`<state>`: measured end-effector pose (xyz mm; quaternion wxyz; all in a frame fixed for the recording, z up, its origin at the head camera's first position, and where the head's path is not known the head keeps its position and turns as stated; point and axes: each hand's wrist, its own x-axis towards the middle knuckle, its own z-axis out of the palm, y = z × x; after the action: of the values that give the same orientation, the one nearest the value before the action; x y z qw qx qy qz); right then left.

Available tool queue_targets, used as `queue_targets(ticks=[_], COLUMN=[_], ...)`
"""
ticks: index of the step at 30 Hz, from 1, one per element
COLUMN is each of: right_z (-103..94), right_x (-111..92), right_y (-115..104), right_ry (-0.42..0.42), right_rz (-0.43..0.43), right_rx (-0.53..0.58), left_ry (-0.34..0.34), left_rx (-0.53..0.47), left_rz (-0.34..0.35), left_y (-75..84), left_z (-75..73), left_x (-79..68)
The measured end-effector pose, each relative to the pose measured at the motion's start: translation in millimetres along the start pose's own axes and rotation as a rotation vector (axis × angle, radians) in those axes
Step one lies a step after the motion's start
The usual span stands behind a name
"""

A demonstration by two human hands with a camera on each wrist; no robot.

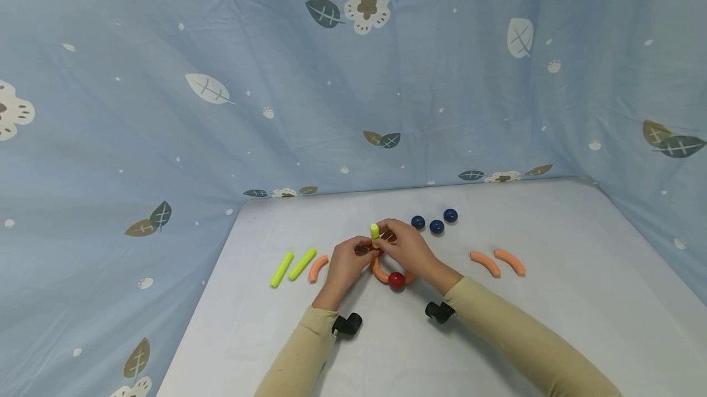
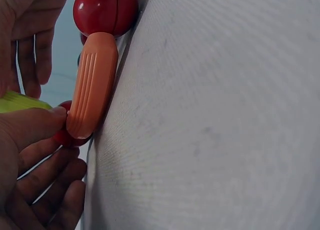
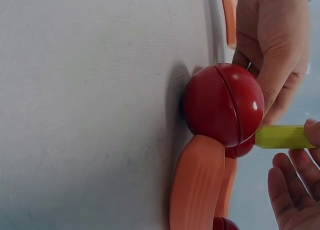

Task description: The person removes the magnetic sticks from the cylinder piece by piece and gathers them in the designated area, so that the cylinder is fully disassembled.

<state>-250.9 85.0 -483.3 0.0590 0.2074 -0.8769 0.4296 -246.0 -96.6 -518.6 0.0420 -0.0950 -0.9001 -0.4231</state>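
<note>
My left hand (image 1: 345, 265) pinches a small red ball (image 1: 376, 251) at the left of a joined piece on the table. Rising upright from that ball is a yellow-green stick (image 1: 375, 234), which my right hand (image 1: 409, 246) holds between thumb and fingers. In the right wrist view the stick's (image 3: 280, 136) lower end meets the red ball. An orange curved stick (image 2: 93, 85) links the held ball to a nearer red ball (image 1: 396, 281). Another orange curved stick (image 1: 410, 277) runs right from the nearer ball, partly hidden under my right hand.
Two yellow-green sticks (image 1: 293, 268) and an orange curved stick (image 1: 318, 269) lie to the left. Three dark blue balls (image 1: 437, 227) sit behind my right hand. Two more orange curved sticks (image 1: 497, 263) are on the right of the white table (image 1: 563, 323). A patterned blue cloth (image 1: 309, 108) hangs behind.
</note>
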Motion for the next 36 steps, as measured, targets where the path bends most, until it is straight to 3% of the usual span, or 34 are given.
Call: queue_targets(ticks=[36], right_z=[-3.5], right_x=[-10.0], right_y=[-1.9], right_ry=[-0.02], right_rz=[-0.03], right_rx=[-0.065], left_ry=[-0.015], left_rx=[0.032], left_rz=[-0.034], left_y=[4.6], left_z=[-0.9], left_x=[0.5])
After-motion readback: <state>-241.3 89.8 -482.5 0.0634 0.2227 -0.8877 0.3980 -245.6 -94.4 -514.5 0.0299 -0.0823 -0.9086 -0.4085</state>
